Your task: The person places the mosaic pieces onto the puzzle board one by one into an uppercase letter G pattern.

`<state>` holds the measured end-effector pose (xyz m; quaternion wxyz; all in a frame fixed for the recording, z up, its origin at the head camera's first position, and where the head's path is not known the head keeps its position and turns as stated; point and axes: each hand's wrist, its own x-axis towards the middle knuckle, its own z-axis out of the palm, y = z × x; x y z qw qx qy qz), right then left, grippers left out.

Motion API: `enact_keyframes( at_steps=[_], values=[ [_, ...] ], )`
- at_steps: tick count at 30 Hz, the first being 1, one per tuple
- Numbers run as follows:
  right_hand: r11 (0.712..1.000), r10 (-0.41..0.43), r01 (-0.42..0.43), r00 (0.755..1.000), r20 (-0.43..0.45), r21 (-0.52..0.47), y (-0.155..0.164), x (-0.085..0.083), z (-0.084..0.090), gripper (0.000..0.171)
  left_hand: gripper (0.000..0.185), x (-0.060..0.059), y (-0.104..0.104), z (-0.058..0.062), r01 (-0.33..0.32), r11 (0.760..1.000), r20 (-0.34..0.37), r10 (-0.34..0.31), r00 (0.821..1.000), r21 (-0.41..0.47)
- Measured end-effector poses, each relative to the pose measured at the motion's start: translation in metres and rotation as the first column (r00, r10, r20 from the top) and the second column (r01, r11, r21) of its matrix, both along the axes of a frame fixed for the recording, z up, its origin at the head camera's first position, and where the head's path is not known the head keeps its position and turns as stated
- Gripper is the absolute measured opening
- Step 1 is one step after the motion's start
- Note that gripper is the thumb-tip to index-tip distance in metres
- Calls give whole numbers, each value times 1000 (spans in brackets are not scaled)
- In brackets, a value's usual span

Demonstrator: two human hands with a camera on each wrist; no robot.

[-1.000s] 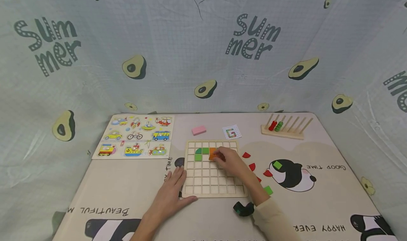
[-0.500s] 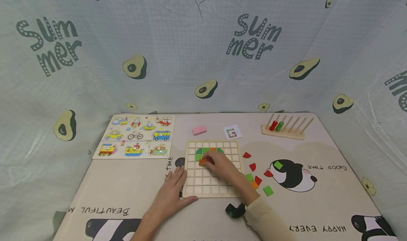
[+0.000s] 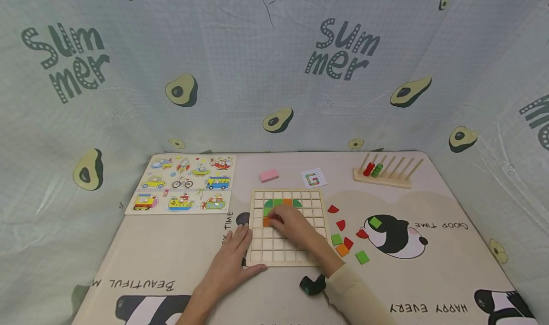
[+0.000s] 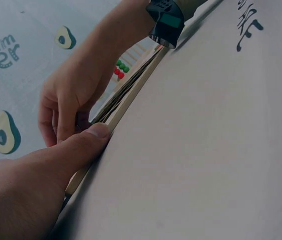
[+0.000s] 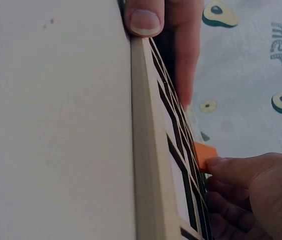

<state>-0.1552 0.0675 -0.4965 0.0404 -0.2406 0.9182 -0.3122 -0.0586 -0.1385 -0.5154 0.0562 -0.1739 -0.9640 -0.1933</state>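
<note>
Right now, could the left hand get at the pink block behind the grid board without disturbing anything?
Probably yes. The left hand rests flat at the grid board's left edge, and the mat between it and the pink block looks bare.

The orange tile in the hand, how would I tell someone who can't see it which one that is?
Find the wooden grid board in the middle of the table. The right hand reaches over it and pinches the orange tile at the board's left side, just below two green tiles. Another orange tile sits in the row above and one lies loose off the board; only this one is in a grip.
</note>
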Motion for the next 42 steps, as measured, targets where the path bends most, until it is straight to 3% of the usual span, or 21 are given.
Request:
enact_keyframes(
  at_steps=[8, 15, 24, 36, 42],
  values=[
    [1000, 7, -6, 998, -64, 24, 0, 2, -2, 19, 98, 0, 0, 0, 3, 1000, 1, -3, 1000, -2],
    [1000, 7, -6, 998, -66, 8, 2, 3, -1, 17, 98, 0, 0, 0, 2, 1000, -1, -2, 1000, -1],
    [999, -47, 45, 992, -114, -16, 10, 4, 5, 17, 97, 1, 0, 0, 2, 1000, -2, -2, 1000, 1],
    [996, -89, 86, 992, -93, -36, 31, 7, 16, 24, 97, 0, 0, -1, 7, 1000, -18, -7, 1000, -4],
    [993, -114, 113, 992, -50, -35, 43, 8, 19, 26, 97, 0, 0, -1, 0, 1000, 7, 0, 1000, -5]
  ],
)
